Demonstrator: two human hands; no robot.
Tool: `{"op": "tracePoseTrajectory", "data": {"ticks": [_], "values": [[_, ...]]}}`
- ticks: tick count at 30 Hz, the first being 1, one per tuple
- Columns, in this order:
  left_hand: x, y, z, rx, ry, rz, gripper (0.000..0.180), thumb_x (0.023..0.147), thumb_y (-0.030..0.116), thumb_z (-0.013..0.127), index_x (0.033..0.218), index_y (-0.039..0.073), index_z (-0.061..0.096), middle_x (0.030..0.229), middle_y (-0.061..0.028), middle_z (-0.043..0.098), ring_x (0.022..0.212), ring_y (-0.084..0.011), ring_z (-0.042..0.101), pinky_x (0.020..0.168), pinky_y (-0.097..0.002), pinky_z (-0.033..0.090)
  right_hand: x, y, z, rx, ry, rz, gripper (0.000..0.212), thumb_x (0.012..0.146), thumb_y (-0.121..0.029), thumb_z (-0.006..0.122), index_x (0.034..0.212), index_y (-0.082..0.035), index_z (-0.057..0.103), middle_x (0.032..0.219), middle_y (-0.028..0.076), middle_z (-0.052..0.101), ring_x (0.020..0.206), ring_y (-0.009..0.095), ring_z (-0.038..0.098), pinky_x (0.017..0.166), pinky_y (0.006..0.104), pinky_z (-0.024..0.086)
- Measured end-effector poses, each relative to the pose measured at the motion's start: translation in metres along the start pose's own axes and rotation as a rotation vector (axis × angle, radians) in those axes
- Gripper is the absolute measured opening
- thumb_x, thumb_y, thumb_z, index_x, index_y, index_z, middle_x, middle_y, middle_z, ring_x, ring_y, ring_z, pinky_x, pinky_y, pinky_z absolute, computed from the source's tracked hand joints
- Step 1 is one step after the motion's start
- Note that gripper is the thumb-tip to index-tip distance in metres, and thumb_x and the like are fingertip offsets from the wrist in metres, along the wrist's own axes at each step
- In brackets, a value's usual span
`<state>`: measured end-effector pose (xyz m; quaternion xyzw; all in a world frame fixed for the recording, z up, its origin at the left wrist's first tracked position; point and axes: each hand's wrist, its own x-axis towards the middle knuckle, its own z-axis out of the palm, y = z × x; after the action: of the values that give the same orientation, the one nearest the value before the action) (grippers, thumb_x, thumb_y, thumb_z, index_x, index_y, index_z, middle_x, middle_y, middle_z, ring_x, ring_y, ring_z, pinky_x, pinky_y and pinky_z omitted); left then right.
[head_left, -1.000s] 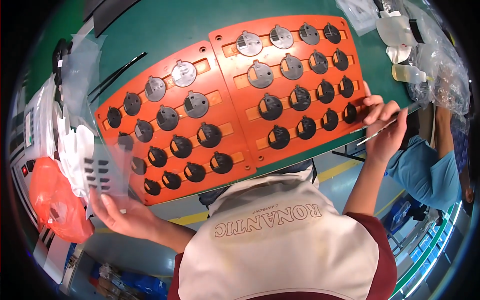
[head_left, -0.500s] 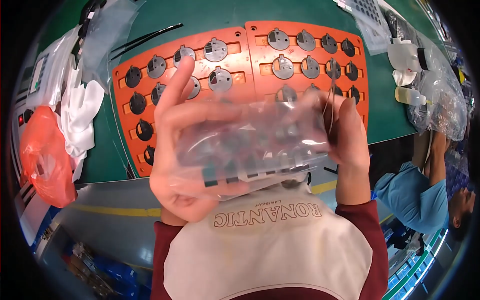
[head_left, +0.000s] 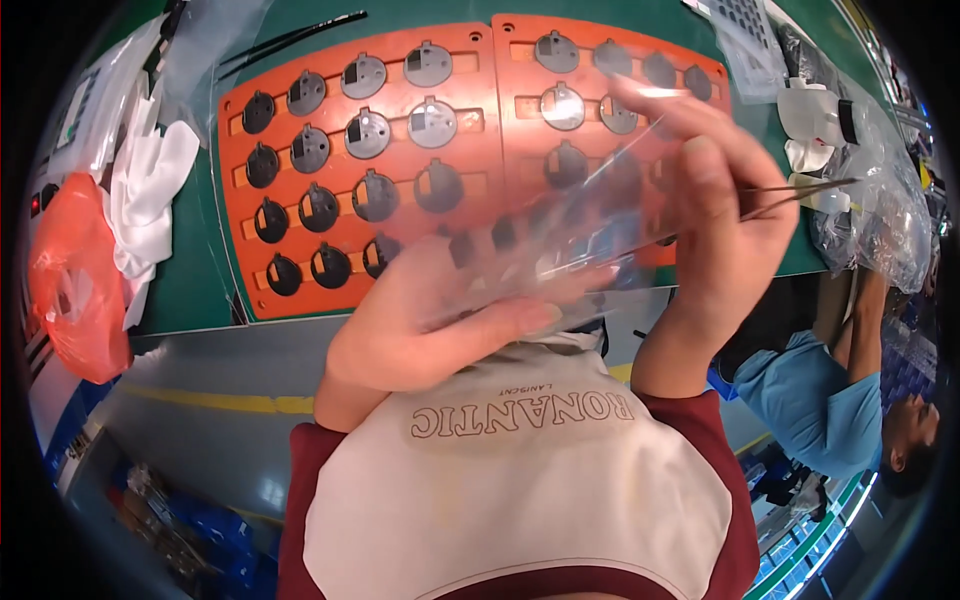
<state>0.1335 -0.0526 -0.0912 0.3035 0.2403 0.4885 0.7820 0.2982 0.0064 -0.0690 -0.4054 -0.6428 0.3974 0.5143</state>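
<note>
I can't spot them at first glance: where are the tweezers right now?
In the head view, the tweezers are in the right hand, tips pointing right toward the clear plastic bags.

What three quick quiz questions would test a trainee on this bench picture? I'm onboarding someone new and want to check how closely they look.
1. True or false: both hands grip the clear plastic bag.
2. Which hand also holds the tweezers? A) left hand B) right hand
3. What colour are the two trays on the green table?

Key:
1. True: the left hand and right hand both hold it above the trays.
2. B
3. Orange, with dark and silvery round parts in their pockets.
</note>
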Motion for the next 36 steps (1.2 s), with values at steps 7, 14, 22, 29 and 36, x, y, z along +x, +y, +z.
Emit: {"op": "tracePoseTrajectory", "data": {"ticks": [7,14,22,29,36], "values": [[0.000,-0.006,-0.006,-0.153,-0.070,-0.021,0.035,0.075,-0.010,0.032,0.110,-0.013,0.029,0.110,-0.0229,0.039,0.102,-0.0342,0.041,0.085,-0.0366,0.036,0.001,0.007,0.002,-0.067,0.291,0.107,0.016,0.071,-0.007,0.053,0.080,0.007,0.057,0.072,0.010,0.058,0.050,0.006,0.048,0.046,0.0124,0.034],[-0.005,-0.024,-0.028,0.009,-0.143,0.014,0.035,0.077,-0.007,0.032,0.112,-0.010,0.028,0.109,-0.0223,0.040,0.101,-0.0346,0.041,0.084,-0.0377,0.037,0.008,0.014,0.003,-0.109,0.331,0.187,0.018,0.069,-0.008,0.058,0.081,0.004,0.057,0.068,0.004,0.056,0.054,0.004,0.045,0.047,0.0122,0.031],[0.005,-0.003,-0.012,-0.128,-0.002,-0.139,0.035,0.077,-0.001,0.029,0.107,-0.018,0.023,0.103,-0.0345,0.038,0.088,-0.0412,0.047,0.064,-0.0387,0.049,0.022,0.025,-0.011,-0.334,0.489,-0.033,0.016,0.074,-0.013,0.054,0.084,0.000,0.051,0.065,-0.003,0.045,0.048,0.000,0.033,0.041,0.0131,0.022],[0.012,0.025,-0.003,-0.089,-0.037,-0.329,0.038,0.078,0.001,0.028,0.110,-0.017,0.020,0.098,-0.0352,0.041,0.081,-0.0405,0.050,0.052,-0.0338,0.052,0.019,0.007,-0.015,0.127,-0.093,0.186,0.047,0.077,-0.033,0.042,0.105,0.005,0.043,0.089,0.012,0.055,0.049,0.003,0.042,0.043,0.0149,0.028],[-0.001,0.019,-0.005,-0.192,0.082,-0.150,0.030,0.078,0.001,0.035,0.107,-0.009,0.036,0.110,-0.0213,0.039,0.093,-0.0337,0.048,0.068,-0.0359,0.047,-0.007,0.020,-0.013,0.534,-0.403,0.493,0.066,0.066,-0.048,0.055,0.101,0.007,0.045,0.089,0.014,0.056,0.044,-0.001,0.037,0.044,0.0139,0.031]]}}
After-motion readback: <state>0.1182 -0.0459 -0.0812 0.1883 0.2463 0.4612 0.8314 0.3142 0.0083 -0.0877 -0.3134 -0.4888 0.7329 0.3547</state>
